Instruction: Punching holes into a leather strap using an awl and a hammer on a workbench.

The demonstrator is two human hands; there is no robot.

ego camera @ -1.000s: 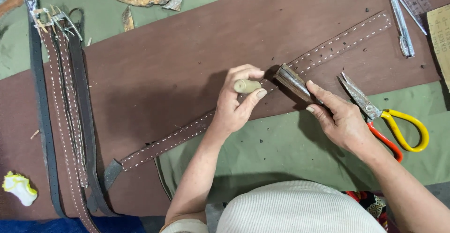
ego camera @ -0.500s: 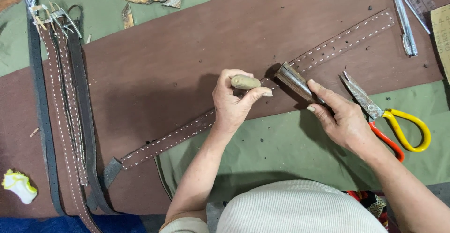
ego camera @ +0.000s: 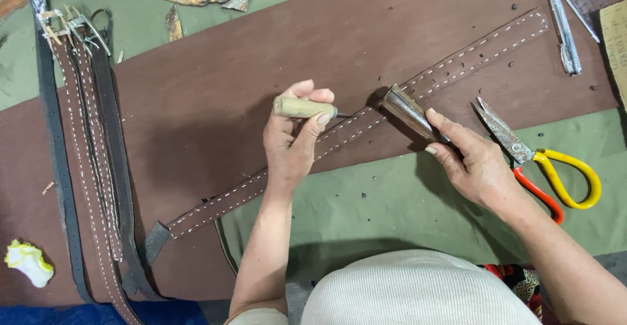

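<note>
Gripping a wooden-handled awl (ego camera: 304, 107), your left hand (ego camera: 292, 143) sits mid-frame on the stitched strap (ego camera: 353, 131); your right hand (ego camera: 475, 162) pinches a metal tool (ego camera: 406, 110).

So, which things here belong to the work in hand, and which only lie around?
In use: wooden-handled awl in left hand; long stitched brown leather strap; brown metal clamp under right hand.
Lying about: yellow-and-orange-handled shears; finished brown straps; metal dividers.

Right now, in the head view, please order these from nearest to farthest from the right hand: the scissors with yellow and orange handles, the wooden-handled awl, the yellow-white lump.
1. Scissors: just right of the right hand.
2. Awl: to its left, in the left hand.
3. Yellow-white lump: far left, near the bottom edge.
</note>
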